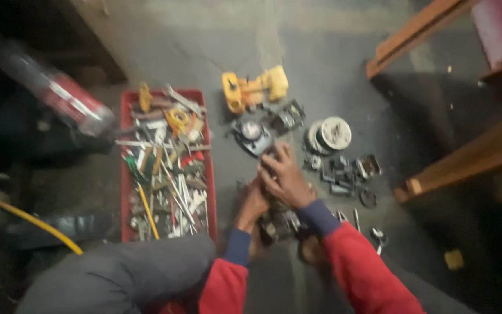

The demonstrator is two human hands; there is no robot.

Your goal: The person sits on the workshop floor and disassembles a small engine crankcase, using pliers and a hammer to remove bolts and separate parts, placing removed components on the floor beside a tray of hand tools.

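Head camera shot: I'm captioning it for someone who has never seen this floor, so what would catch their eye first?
Probably the red tray left of centre, heaped with screwdrivers and other hand tools. Next, the yellow power-tool body on the grey floor above the hands. At centre, the left hand and right hand grip a dark machine part, with loose dark parts scattered to the right.
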